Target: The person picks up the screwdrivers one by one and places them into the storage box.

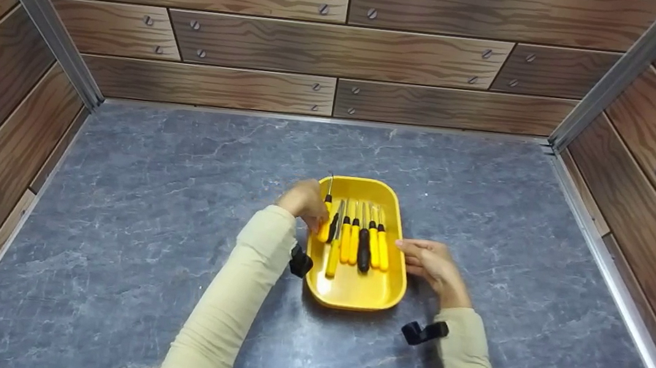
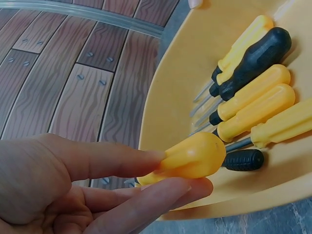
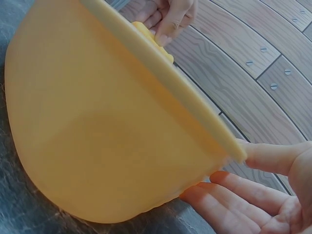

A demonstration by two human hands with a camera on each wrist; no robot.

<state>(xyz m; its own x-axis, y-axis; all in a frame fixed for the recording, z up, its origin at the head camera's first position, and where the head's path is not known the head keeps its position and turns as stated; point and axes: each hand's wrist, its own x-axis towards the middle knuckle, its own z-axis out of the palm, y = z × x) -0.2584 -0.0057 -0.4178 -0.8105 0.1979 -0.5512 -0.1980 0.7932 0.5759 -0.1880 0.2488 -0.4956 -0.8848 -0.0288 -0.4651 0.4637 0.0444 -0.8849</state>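
Note:
A yellow tray (image 1: 352, 295) holds several slim tools side by side. My left hand (image 1: 305, 201), at its left edge, pinches the yellow handle (image 2: 195, 156) of a hook pick between thumb and fingers; the pick's thin bent tip points to the far side in the head view. Beside it in the tray lie several yellow-handled tools (image 1: 350, 242), a thick black-handled tool (image 1: 364, 251) and a smaller black-handled one (image 2: 243, 160). At the tray's right side, my right hand (image 1: 434, 267) holds the wall, thumb at the rim and other fingers against the outside.
The tray stands on a grey marbled table surface (image 1: 161, 239). Wood-patterned panels (image 1: 337, 52) enclose the back and both sides, with metal rails (image 1: 624, 292) along the edges. A black wrist mount (image 1: 423, 332) sits by each sleeve.

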